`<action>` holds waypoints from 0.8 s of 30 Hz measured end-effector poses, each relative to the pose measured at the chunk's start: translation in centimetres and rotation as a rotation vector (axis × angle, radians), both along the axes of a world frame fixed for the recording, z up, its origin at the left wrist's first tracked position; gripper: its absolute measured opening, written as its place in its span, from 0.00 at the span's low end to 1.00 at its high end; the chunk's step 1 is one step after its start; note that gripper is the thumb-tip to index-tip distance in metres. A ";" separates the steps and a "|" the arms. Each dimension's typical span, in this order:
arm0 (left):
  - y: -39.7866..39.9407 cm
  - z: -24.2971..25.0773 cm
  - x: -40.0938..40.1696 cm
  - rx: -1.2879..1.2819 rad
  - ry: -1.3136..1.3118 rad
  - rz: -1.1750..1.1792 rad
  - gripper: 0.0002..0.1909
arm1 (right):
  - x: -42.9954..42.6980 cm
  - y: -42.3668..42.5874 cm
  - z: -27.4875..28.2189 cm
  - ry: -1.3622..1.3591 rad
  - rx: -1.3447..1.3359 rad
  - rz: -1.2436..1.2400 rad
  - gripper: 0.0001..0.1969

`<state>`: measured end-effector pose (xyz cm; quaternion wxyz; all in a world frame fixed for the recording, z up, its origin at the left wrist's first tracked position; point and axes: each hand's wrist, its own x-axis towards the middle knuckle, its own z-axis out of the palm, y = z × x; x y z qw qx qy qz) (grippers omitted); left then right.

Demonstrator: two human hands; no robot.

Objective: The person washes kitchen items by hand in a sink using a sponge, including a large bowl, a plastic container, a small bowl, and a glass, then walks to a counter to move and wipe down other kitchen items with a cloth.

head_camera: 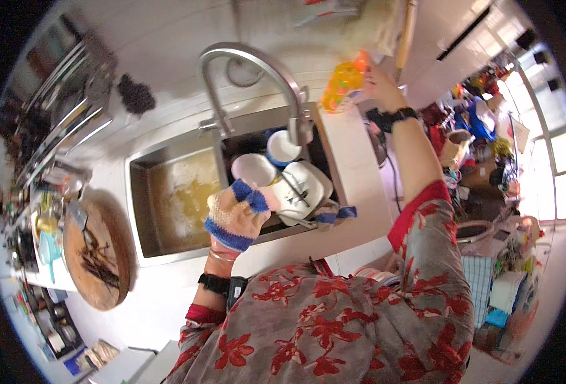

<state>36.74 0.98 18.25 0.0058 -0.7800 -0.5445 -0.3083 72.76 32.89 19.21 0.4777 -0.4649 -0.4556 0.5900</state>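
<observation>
My left hand [238, 216] is covered by a beige and blue knitted mitt and hangs over the front of the sink, beside the dishes. Its fingers are mostly hidden, so I cannot tell whether it holds anything. My right hand [381, 86] grips the top of an orange-yellow plastic bottle [343, 86] above the back right corner of the sink. In the right basin, a white bowl [254, 169], a blue-and-white bowl [284, 148] and white dishes [299, 192] are piled up. A second beige and blue knitted piece [335, 216] lies on the basin's front edge.
A curved metal faucet [251, 50] arches over the right basin. Murky yellowish water [187, 192] with foam sits in the left basin. Left of the sink, a round wooden chopping board [88, 249] carries a cleaver [78, 214] and dark strips. A black cable hangs at right.
</observation>
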 end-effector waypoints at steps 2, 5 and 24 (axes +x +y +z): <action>-0.7 1.3 -1.8 -0.057 0.223 0.024 0.14 | -2.1 -5.5 2.4 0.046 0.071 -0.055 0.21; -1.1 0.5 -6.0 -0.055 -0.185 0.018 0.13 | -7.5 -14.8 3.1 0.328 -0.120 0.046 0.14; -8.1 -16.2 -23.1 -0.159 -2.380 -0.229 0.28 | -52.2 -39.3 -11.1 -0.615 0.733 0.556 0.33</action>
